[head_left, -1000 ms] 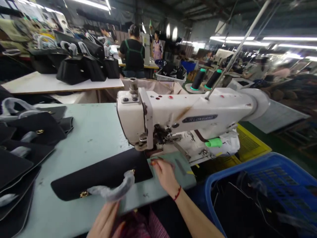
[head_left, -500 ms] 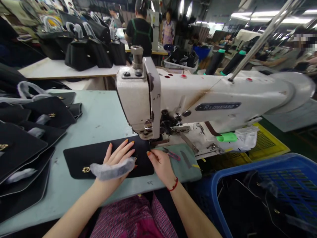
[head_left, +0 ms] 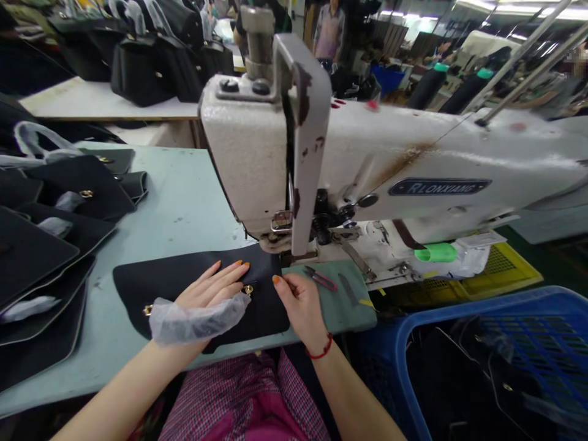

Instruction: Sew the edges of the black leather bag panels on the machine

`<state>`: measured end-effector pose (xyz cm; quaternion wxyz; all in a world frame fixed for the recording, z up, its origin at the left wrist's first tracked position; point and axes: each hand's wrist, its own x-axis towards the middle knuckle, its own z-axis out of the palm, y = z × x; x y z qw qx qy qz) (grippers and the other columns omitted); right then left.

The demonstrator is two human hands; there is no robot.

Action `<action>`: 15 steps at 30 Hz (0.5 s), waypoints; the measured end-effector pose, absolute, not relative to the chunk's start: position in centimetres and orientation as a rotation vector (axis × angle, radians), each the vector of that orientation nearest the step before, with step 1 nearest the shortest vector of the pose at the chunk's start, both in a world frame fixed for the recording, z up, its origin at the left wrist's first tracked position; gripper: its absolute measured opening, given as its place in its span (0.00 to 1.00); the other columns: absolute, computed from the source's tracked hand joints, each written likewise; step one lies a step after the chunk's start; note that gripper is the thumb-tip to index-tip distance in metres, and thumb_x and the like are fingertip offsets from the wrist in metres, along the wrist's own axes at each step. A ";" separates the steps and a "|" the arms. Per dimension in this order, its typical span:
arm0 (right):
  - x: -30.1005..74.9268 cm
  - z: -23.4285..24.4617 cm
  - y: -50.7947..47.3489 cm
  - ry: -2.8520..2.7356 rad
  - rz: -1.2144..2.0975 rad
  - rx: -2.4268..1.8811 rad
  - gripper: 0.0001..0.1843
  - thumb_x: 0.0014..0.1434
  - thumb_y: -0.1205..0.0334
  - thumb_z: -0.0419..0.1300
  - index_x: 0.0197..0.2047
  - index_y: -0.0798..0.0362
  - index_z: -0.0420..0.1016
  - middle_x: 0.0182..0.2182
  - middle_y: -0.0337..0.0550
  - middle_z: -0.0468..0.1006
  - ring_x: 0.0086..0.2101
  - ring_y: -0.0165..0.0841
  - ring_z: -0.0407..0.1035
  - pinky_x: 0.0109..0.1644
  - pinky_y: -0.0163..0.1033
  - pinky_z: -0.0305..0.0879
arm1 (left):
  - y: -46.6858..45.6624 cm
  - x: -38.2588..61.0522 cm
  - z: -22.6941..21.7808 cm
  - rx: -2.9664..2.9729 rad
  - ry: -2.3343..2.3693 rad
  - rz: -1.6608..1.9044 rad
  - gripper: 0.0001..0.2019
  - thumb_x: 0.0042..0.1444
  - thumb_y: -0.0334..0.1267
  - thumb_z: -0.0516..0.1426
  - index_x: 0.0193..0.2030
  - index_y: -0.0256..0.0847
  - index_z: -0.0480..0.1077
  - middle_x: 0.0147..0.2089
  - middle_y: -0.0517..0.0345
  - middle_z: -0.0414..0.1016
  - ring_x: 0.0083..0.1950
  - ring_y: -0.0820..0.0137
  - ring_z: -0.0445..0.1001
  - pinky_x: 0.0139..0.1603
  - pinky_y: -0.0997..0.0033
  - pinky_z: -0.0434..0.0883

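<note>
Long factory hall, overhead strip lights, rows of workstations. Main surface is a pale green bench (head_left: 174,202) with worn paint. A white industrial sewing machine (head_left: 367,159) with a RLONXIANG badge (head_left: 436,187) sits on it, its head blocking the right-centre of the view and hiding much of the room behind. Beyond it, a white bench (head_left: 92,101) carries a row of black handbags (head_left: 138,67). A person in an apron (head_left: 328,30) stands further back. Two thread cones (head_left: 427,86) stand behind the machine.

Lower right: blue plastic crate (head_left: 459,324) holding black bag parts, with a yellow mat (head_left: 500,269) on the floor beyond it. Left side of the bench: stacked black bag panels (head_left: 41,257).

Work piece: black leather flap (head_left: 151,288) lies flat on the bench, right edge just beside the machine's presser foot (head_left: 275,242). It has a gold clasp (head_left: 248,290) near the hands.

Left hand (head_left: 214,291) is open, palm down on the flap, with clear plastic wrap (head_left: 197,321) bunched at the wrist. Right hand (head_left: 298,306) is open, fingers slightly curled, resting at the flap's right edge, not visibly gripping. Red-handled thread snips (head_left: 320,278) lie near the right hand on a green pad (head_left: 349,312).
</note>
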<state>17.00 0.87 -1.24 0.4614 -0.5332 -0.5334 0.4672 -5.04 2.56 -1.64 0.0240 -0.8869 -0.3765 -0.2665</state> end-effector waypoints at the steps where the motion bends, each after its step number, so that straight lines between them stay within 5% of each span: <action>1: 17.0 -1.2 0.9 -1.302 1.160 -1.309 0.23 0.64 0.51 0.56 0.22 0.54 0.59 0.20 0.33 0.54 0.23 0.25 0.50 0.26 0.33 0.45 | 2.6 -5.0 -1.7 -2.745 -1.166 -0.829 0.14 0.66 0.38 0.48 0.45 0.40 0.74 0.60 0.48 0.74 0.59 0.63 0.75 0.67 0.54 0.64; 15: 17.1 -1.1 2.9 -1.311 1.202 -1.329 0.23 0.62 0.49 0.56 0.21 0.53 0.60 0.20 0.34 0.54 0.23 0.26 0.50 0.26 0.33 0.46 | 4.8 -6.7 -2.3 -2.870 -1.240 -0.547 0.14 0.64 0.40 0.50 0.47 0.40 0.75 0.62 0.47 0.72 0.64 0.59 0.70 0.68 0.52 0.61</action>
